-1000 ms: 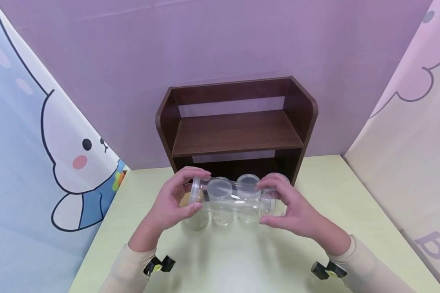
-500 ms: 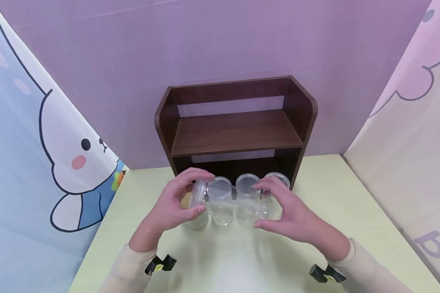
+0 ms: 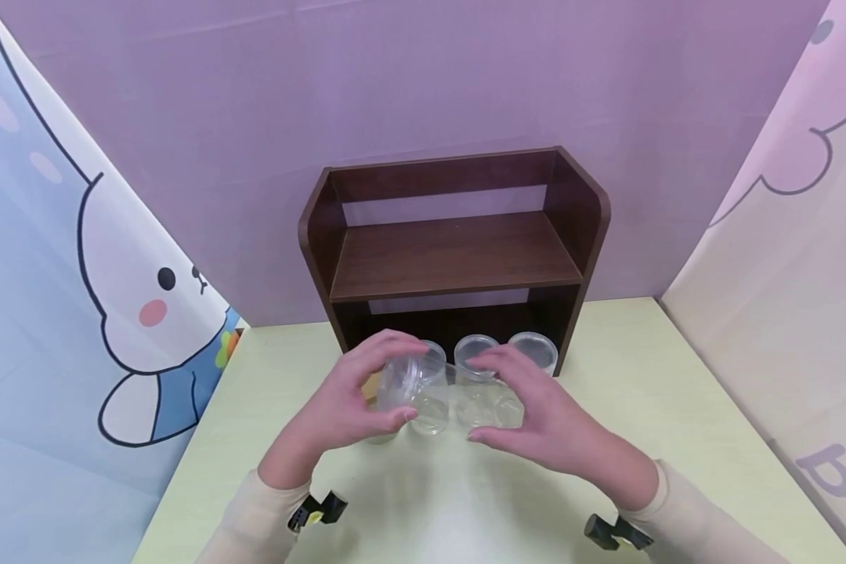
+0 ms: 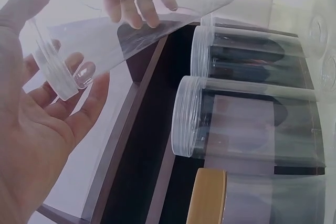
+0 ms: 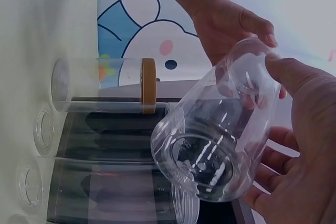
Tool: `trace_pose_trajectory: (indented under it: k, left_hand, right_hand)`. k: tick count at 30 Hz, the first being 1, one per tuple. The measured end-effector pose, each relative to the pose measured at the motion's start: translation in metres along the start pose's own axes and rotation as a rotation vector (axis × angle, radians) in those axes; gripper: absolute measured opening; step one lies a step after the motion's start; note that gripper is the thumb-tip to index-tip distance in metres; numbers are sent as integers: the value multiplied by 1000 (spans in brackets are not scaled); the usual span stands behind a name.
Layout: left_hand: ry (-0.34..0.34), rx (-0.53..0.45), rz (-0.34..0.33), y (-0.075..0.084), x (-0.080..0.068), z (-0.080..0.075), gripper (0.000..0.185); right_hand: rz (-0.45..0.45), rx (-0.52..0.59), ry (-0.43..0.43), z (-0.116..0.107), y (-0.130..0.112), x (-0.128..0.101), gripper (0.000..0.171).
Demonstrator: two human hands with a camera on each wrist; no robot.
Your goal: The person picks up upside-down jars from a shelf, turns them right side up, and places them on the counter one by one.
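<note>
A clear plastic jar (image 5: 210, 135) with a clear screw lid (image 4: 55, 72) lies nearly sideways in the air between both hands. My left hand (image 3: 352, 392) grips the lid end, thumb on the near side and fingers on the far side. Around the base end curl the thumb and fingers of my right hand (image 3: 546, 415). Behind the held jar, several similar jars stand upright in a row on the table. One of them, at the left, has a tan lid (image 5: 148, 85); a clear-lidded jar (image 3: 533, 350) stands at the right end.
A dark brown two-level shelf (image 3: 458, 251) stands on the pale table (image 3: 627, 368), right behind the row of jars. A purple cloth (image 3: 423, 78) hangs behind it, and printed panels rise at both sides.
Both hands have come closer together, the left moving right and the right moving left. The held jar has turned, its lid end now shifted right and facing more toward the head camera.
</note>
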State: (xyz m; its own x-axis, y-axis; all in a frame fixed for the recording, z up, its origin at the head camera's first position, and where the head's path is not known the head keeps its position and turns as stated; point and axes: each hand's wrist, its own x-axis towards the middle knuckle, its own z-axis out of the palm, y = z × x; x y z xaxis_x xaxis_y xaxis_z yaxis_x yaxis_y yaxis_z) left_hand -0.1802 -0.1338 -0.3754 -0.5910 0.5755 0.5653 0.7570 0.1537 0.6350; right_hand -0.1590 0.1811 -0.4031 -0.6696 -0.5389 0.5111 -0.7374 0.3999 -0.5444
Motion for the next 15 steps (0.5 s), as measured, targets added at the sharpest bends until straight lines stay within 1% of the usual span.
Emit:
trace_pose_trajectory:
  k: [3,7,15]
  left_hand:
    - [-1,7,12,0,1,2,69]
    - [1,7,9,1,2,3,68]
    - [4,-18,14,-1,4,4,66]
  right_hand:
    - [4,0,1,1,-1,0,83]
    - [-2,12,0,3,-1,1,83]
    - [-27,30,9,6,3,2,84]
